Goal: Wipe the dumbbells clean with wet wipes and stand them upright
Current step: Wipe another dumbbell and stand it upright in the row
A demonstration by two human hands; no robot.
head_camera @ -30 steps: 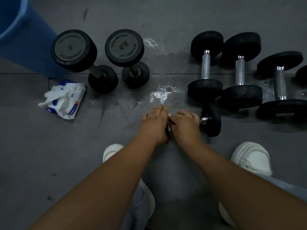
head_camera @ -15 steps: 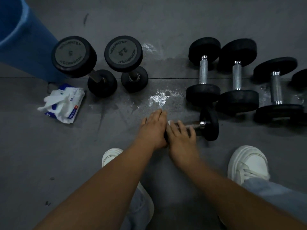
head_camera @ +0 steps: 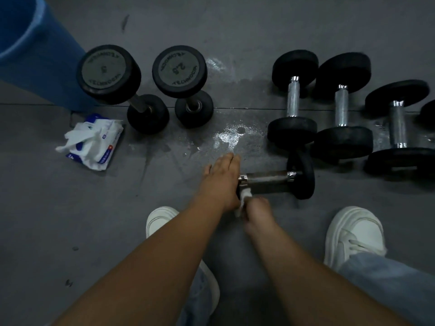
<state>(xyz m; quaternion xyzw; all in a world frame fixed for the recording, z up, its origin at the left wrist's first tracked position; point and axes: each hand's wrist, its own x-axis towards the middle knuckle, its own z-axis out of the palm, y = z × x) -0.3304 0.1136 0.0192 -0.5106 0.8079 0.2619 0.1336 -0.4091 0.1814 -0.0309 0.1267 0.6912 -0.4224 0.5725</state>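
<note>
- Head view, the risk first: the small dumbbell [head_camera: 266,179] lies on its side on the floor [head_camera: 235,31], and its round heads will roll. If the left hand [head_camera: 220,182] eases its press while the right hand [head_camera: 256,214] rubs, I judge the bar could roll into the lying dumbbells [head_camera: 342,107] just beyond it, or back toward the white shoe [head_camera: 355,234].
- A wet patch [head_camera: 230,137] shines just ahead of the left fingers [head_camera: 231,158]. Standing the dumbbell on end there looks risky, since slick rubber could skid or tip.
- The damp chrome handle may also slip when it is lifted.
- Left hand: the fingers stretch fairly straight and lie over the dumbbell's left head, hiding it. They press it and do not appear to curl round anything.
- Right hand: blurred, with its fingers curled on a white wet wipe [head_camera: 244,200]. The wipe touches the handle's left end, beside the collar.
- The handle runs bare to the right of both hands. The right head sits clear of them, just beside the nearest lying dumbbell.
- Two upright dumbbells [head_camera: 180,71] stand well apart at the left, near the wipe pack [head_camera: 94,142].
</note>
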